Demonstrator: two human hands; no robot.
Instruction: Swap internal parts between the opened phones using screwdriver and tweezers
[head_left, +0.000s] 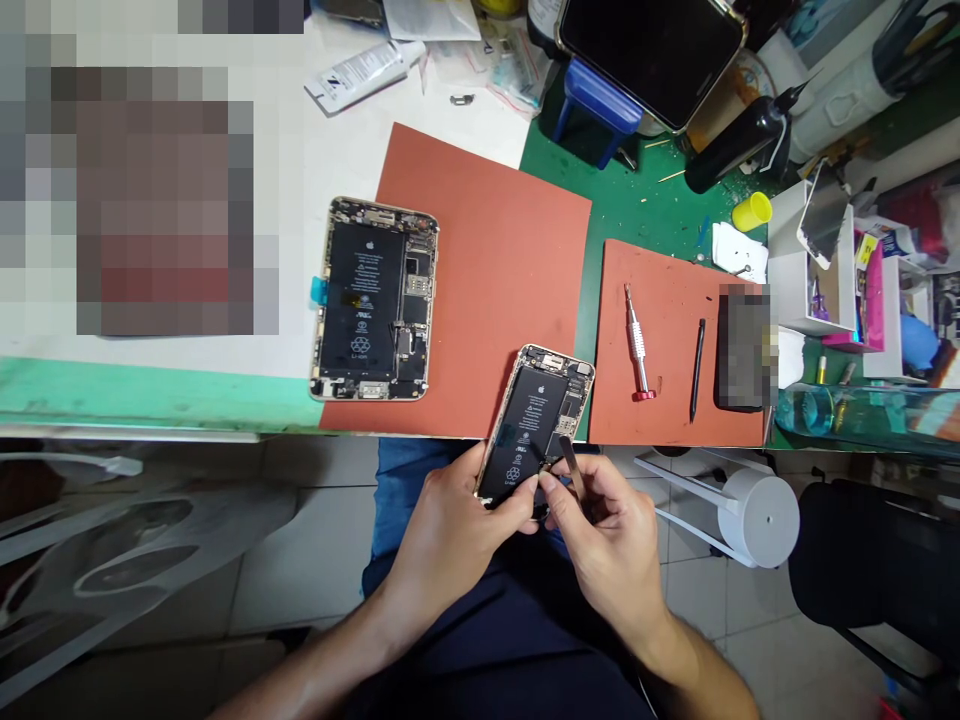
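An opened smartphone (534,420) shows its black battery and circuit board, tilted over the bench's front edge. My left hand (469,520) is closed round its lower left side, with the thumb across the bottom end. My right hand (611,525) is closed on slim metal tweezers (571,465), whose broad end points up and away from me. The thumb and finger of that hand meet my left thumb at the phone's lower right, and what lies between the fingertips is hidden. A larger opened phone (375,300) lies to the left, partly on the brown mat (502,250).
A screwdriver (637,345), a black pen-like tool (697,370) and a dark, partly blurred phone-sized object (739,350) lie on the right mat (667,290). Farther back are a white tube (364,78), a phone on a blue stand (596,105) and a black bottle (739,145).
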